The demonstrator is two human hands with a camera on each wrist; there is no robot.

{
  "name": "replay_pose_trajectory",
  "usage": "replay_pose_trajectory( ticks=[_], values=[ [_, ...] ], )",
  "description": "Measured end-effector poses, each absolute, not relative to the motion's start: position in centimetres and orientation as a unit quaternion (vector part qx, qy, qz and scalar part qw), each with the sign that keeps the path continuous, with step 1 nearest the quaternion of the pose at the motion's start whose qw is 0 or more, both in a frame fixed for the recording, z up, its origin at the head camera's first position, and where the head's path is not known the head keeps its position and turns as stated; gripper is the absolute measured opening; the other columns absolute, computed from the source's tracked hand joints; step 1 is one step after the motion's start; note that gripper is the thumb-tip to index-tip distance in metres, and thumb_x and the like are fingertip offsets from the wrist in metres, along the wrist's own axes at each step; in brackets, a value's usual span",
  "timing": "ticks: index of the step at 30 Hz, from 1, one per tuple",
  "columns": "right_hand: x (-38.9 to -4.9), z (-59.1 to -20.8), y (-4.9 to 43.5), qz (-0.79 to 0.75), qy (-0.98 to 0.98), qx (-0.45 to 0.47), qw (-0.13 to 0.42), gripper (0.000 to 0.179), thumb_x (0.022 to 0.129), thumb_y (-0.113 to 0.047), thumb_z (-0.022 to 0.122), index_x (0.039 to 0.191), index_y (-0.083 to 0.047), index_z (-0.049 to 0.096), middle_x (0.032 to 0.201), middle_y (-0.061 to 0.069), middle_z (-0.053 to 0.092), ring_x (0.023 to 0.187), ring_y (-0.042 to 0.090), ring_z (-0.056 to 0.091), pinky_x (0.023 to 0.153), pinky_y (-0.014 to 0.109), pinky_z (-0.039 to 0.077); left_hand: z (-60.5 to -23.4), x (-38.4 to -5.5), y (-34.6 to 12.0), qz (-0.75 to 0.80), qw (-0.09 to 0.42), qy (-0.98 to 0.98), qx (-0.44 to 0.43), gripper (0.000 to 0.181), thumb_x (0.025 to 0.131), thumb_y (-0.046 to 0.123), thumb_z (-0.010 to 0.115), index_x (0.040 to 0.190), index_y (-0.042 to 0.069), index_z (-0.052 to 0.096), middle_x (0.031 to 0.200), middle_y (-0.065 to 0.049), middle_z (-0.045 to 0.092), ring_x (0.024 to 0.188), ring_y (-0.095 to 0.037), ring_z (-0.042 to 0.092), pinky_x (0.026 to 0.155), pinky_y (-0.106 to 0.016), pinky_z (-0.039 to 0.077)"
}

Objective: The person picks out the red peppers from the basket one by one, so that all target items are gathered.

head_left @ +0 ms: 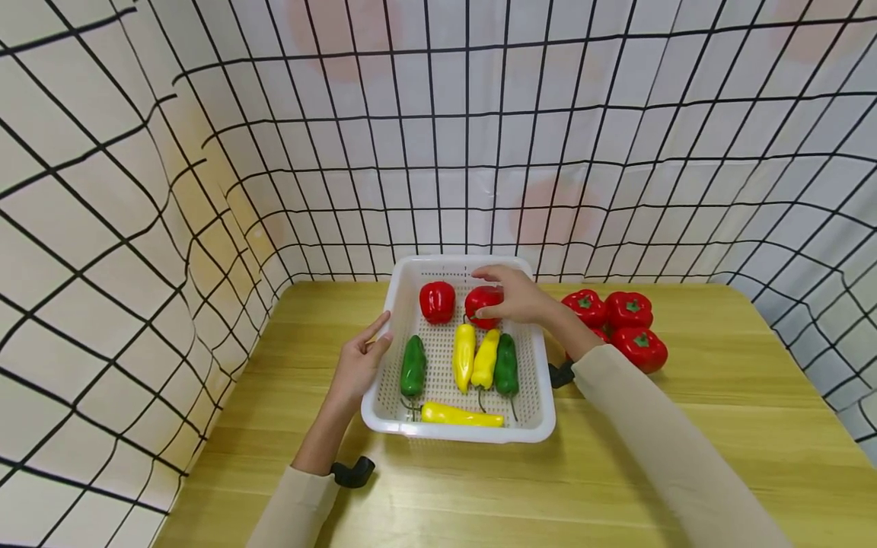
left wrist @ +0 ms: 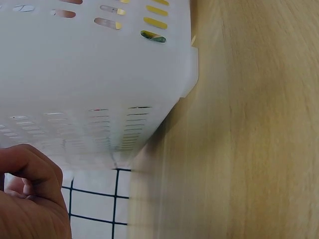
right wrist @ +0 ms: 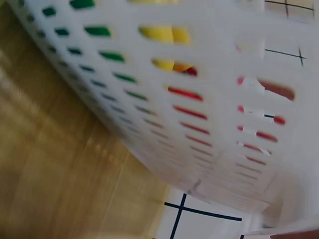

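A white plastic basket (head_left: 457, 434) with slotted walls stands on the wooden table. My left hand (head_left: 356, 367) holds its left rim, thumb over the edge; the left wrist view shows curled fingers (left wrist: 37, 172) beside the outer wall. Inside the basket, my right hand (head_left: 524, 298) grips a red bell pepper (head_left: 479, 299) near the back right, partly covering it. A second red bell pepper (head_left: 437, 302) lies to its left. Nearer me are yellow long peppers (head_left: 464, 358), one of them lying crosswise at the front, and two green peppers (head_left: 413, 367).
Several red bell peppers (head_left: 640, 348) sit together on the table (head_left: 726, 426) right of the basket, partly behind my right forearm. Black wire grid (head_left: 479, 190) with white sheeting behind it encloses the back and sides.
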State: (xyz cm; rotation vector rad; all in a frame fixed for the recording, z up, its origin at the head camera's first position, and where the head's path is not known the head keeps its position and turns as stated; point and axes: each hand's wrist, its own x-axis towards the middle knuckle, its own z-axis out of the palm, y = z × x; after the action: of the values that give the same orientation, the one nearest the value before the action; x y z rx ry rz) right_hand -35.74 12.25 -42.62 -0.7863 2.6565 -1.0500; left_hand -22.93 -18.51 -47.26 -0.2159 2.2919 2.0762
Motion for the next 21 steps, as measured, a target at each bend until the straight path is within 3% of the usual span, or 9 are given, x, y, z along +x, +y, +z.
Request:
replay_pose_trajectory(
  ticks=[15, 21],
  values=[
    [-36.2, -42.9, 11.1, -0.255, 0.92, -0.275, 0.116, 0.074, 0.085, -0.013, 0.083, 0.152, -0.013, 0.05, 0.151, 0.012, 0.054, 0.133, 0.034, 0.054, 0.108, 0.052, 0.054, -47.3, -23.0, -18.6, 0.679, 0.016, 0.731, -0.064, 0.046, 0.105, 0.03, 0.061, 0.149, 0.041, 0.053, 0.141, -0.018, 0.064, 0.115, -0.037, 0.071, 0.084, -0.046, 0.065],
    [-35.9, -43.5, 10.7, -0.232, 0.926, -0.276, 0.113, 0.073, 0.085, -0.02, 0.085, 0.151, -0.014, 0.052, 0.15, 0.01, 0.056, 0.132, 0.032, 0.054, 0.109, 0.051, 0.053, -47.3, -23.0, -18.6, 0.677, 0.017, 0.732, -0.067, 0.046, 0.105, 0.03, 0.061, 0.149, 0.042, 0.053, 0.142, -0.016, 0.064, 0.116, -0.036, 0.071, 0.084, -0.045, 0.065]
  ],
)
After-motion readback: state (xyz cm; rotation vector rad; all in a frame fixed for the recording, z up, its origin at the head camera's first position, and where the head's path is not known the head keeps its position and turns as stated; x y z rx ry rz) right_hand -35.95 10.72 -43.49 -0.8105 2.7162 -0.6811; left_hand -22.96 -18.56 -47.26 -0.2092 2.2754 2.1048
